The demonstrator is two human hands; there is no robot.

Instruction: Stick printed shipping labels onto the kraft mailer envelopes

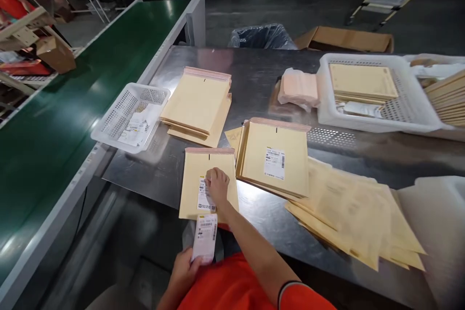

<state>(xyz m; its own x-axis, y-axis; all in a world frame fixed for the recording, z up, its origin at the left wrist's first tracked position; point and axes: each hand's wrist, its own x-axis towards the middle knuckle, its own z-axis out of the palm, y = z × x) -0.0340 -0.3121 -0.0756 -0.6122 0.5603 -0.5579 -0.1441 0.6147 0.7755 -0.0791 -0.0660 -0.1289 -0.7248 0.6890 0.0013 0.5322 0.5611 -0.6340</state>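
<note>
My left hand grips a small stack of white printed shipping labels below the table's front edge. My right hand is closed, fingers curled under, and rests on the right side of a shipping label on a yellow padded envelope. Its fingertips are hidden. That envelope lies at the front edge of the metal table. Just to its right is a stack of padded envelopes, the top one bearing a label. Another padded envelope pile, its top face without a label, lies behind.
A white perforated basket with papers stands at left, beside a green conveyor belt. Loose envelopes spread at right. A pink wrapped bundle and a white crate holding envelopes sit behind. A lined bin stands beyond the table.
</note>
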